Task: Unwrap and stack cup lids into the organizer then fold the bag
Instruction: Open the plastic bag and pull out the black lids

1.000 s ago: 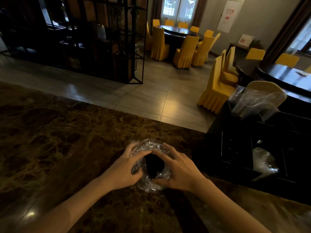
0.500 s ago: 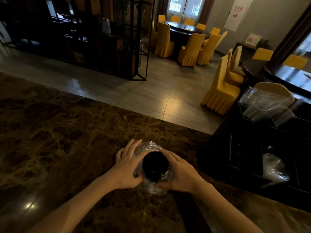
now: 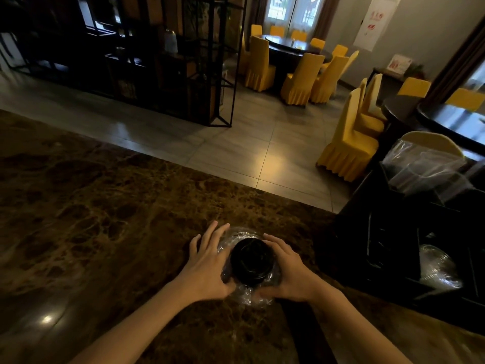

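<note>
Head view: black lid stack [image 3: 250, 261] stands upright on the bench [image 3: 105, 219], top exposed, clear bag [image 3: 249, 295] bunched down round its base. Left hand [image 3: 207, 266] presses the left side with fingers spread fairly straight; right hand [image 3: 287, 269] cups the right side, fingers curled on stack and film. Stack sits directly between both hands, long axis vertical. Organizer [image 3: 393, 245] lies well apart to the right, so the right hand is nearer for the transfer. Bag probably needs stripping off first.
</note>
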Motion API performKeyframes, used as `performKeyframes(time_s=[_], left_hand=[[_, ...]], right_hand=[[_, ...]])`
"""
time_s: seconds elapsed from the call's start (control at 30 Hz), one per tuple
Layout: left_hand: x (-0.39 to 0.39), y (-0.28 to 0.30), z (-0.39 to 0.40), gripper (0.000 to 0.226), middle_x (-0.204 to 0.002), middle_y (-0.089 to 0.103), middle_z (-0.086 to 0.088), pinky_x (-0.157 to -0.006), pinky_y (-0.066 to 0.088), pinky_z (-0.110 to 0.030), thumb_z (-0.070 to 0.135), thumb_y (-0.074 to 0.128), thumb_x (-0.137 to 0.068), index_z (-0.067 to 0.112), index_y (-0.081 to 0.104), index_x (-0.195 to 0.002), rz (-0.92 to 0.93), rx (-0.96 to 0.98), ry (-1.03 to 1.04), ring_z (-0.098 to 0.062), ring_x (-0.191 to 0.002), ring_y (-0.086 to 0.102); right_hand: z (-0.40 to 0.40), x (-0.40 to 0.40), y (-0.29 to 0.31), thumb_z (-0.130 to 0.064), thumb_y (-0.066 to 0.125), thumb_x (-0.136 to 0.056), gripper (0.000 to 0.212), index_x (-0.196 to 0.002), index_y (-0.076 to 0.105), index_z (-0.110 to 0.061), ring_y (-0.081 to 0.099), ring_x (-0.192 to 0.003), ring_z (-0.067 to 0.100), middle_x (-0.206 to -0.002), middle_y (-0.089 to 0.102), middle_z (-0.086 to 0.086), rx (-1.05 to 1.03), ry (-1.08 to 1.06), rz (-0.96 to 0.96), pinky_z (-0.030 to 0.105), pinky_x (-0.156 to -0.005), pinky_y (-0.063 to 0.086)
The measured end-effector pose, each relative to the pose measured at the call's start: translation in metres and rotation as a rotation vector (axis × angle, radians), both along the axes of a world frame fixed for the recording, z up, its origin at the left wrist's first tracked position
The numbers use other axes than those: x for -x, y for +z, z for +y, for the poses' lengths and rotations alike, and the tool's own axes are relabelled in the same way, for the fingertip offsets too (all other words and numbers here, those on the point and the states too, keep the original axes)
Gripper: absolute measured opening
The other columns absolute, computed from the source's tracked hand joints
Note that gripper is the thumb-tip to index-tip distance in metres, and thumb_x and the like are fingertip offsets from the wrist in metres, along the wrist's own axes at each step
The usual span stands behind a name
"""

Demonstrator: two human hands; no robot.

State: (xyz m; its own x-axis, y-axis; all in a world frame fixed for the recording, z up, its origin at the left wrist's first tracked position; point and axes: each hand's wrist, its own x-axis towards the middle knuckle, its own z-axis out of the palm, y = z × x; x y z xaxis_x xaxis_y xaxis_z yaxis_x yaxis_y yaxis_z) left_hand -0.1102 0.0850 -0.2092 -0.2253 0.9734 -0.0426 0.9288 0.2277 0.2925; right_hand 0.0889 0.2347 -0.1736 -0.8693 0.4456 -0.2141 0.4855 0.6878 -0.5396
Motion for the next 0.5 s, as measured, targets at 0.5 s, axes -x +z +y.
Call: performKeyframes(time_s=[0.5], left_hand=[[-0.033, 0.012, -0.004, 0.092, -0.159, 0.023, -0.004, -0.119, 0.021, -0.045, 0.065, 0.055, -0.078, 0.034, 0.016, -0.155, -0.094, 0.065, 0.07, -0.026, -0.148, 0.017]], right_hand=[[-0.088, 0.014, 0.028, -0.062, 0.059, -0.091, 0.072, -0.153, 0.032, -0.034, 0.028, -0.145, 0.018, -0.159, 0.028, -0.006, -0.443, -0.361, -0.067, 0.033, -0.098, 0.054]])
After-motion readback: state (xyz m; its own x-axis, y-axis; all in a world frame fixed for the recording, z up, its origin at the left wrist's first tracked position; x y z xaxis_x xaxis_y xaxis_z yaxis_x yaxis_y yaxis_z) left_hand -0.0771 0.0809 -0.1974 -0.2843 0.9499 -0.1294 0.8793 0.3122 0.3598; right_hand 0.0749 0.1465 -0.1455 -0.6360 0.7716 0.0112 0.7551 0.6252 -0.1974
